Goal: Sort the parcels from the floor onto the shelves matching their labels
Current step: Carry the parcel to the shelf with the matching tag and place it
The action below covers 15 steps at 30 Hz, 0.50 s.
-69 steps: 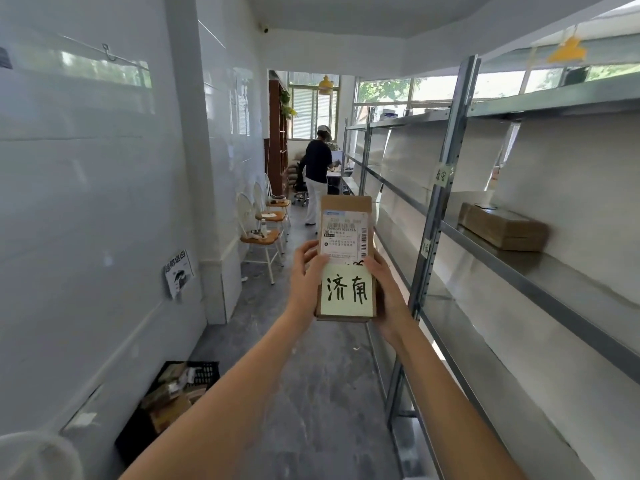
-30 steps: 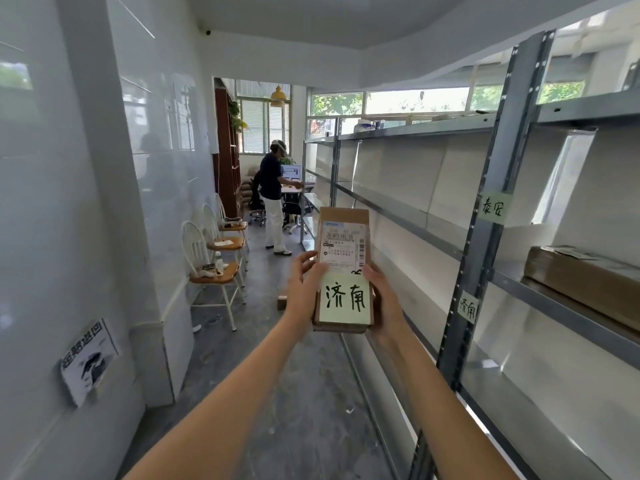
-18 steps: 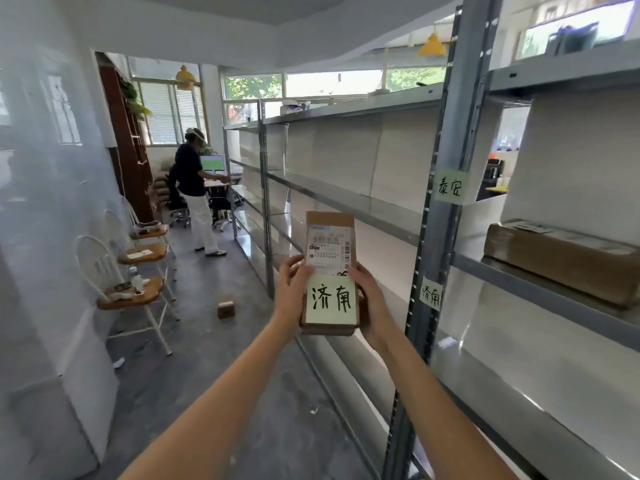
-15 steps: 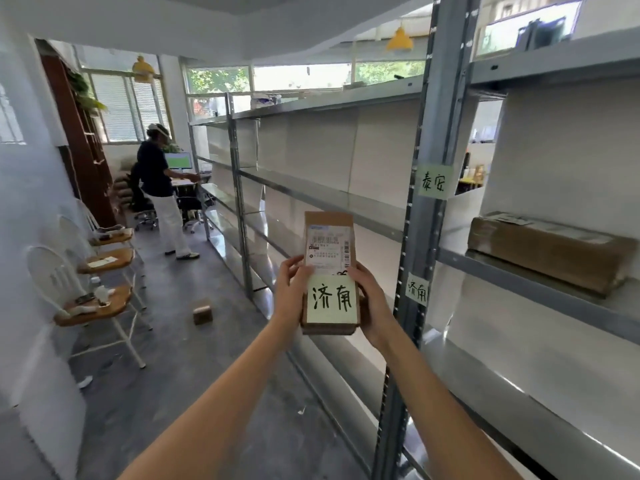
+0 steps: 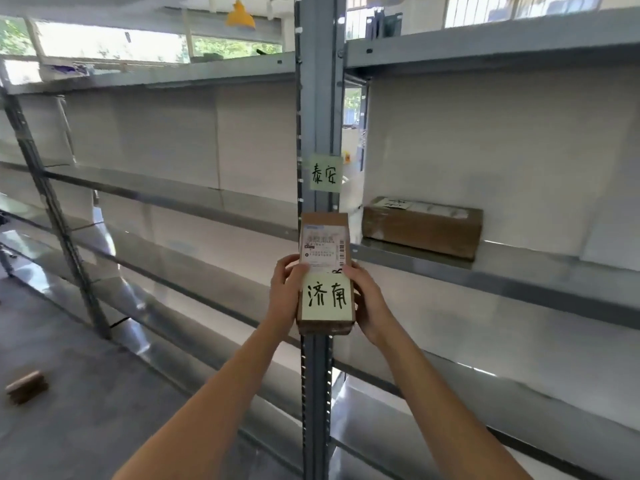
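I hold a small brown cardboard parcel (image 5: 325, 271) upright in front of me, with a white shipping label on top and a pale green note reading 济南 below. My left hand (image 5: 285, 292) grips its left edge and my right hand (image 5: 369, 303) grips its right edge. The parcel covers part of the grey shelf post (image 5: 317, 98). On that post, just above the parcel, sticks a green tag reading 泰安 (image 5: 325, 173). A longer brown box (image 5: 420, 226) lies on the metal shelf (image 5: 519, 268) to the right of the post.
Grey metal shelving runs left and right in several levels, with a second post (image 5: 52, 209) at the left. A small brown box (image 5: 27, 386) lies on the grey floor at lower left. Windows and a yellow lamp (image 5: 240, 13) show above the top shelf.
My view has swung right from the corridor to face the shelves. The parcel stays in both hands and now hides the lower tag on the post. The person and chairs have left view.
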Each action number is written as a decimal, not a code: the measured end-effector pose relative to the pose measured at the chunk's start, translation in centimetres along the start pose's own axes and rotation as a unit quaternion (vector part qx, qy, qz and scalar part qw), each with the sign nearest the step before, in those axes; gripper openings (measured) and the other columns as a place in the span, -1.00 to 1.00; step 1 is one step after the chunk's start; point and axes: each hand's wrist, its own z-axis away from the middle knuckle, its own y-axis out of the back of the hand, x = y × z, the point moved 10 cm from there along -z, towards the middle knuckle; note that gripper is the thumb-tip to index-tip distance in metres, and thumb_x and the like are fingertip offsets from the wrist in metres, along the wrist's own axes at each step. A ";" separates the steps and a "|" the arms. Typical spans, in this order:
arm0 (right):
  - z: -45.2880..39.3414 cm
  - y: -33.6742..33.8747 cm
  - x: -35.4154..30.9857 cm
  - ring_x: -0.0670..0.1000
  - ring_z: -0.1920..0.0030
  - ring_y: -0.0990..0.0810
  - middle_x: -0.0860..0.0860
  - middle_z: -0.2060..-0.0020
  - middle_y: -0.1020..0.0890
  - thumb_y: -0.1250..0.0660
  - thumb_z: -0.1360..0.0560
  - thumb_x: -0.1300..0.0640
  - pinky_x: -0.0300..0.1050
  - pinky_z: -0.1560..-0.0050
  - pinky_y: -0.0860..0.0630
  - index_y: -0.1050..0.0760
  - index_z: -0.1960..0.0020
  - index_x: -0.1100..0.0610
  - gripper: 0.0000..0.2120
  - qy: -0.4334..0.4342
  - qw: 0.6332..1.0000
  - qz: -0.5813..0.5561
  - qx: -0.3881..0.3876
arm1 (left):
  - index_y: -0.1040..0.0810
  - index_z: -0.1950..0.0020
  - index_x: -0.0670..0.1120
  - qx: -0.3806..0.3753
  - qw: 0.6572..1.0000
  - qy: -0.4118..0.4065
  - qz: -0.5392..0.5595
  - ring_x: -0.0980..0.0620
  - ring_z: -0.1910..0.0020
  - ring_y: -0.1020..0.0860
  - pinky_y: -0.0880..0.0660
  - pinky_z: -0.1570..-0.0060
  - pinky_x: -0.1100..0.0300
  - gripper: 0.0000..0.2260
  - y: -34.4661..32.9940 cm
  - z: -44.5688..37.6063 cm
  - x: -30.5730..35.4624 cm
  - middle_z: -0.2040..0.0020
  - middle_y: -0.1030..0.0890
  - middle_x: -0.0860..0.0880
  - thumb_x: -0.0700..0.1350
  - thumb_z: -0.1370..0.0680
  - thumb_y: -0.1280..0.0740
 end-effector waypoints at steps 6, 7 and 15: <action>-0.7 6.2 -1.9 0.22 -0.22 -0.65 0.15 -0.16 -0.72 -0.46 -0.33 -0.22 0.15 -0.18 -0.58 -0.54 -0.38 0.01 -0.34 0.021 0.997 0.027 0.069 | -0.35 -0.33 -0.15 -0.070 0.996 0.030 0.047 -0.02 0.26 -0.69 -0.61 0.36 0.20 -0.72 -6.6 -2.5 -2.3 -0.03 -0.64 -0.22 -0.16 -0.63 -0.24; -0.7 6.9 -2.1 0.22 -0.22 -0.65 0.14 -0.17 -0.72 -0.46 -0.34 -0.22 0.16 -0.19 -0.58 -0.53 -0.39 0.00 -0.33 0.026 0.996 0.033 0.078 | -0.35 -0.33 -0.14 -0.078 0.995 0.032 0.049 -0.04 0.24 -0.69 -0.61 0.35 0.18 -0.71 -7.3 -2.9 -2.6 -0.05 -0.63 -0.24 -0.16 -0.62 -0.25; 0.5 9.2 -3.5 0.07 -0.06 -0.65 0.15 -0.18 -0.70 -0.38 -0.54 -0.08 -0.15 0.14 -0.57 -0.49 -0.40 0.03 -0.53 0.035 0.987 0.041 0.148 | -0.38 -0.26 -0.07 -0.150 0.984 0.047 0.087 -0.02 0.22 -0.69 -0.60 0.35 0.20 -0.78 -10.6 -4.6 -3.3 -0.11 -0.60 -0.24 -0.17 -0.62 -0.26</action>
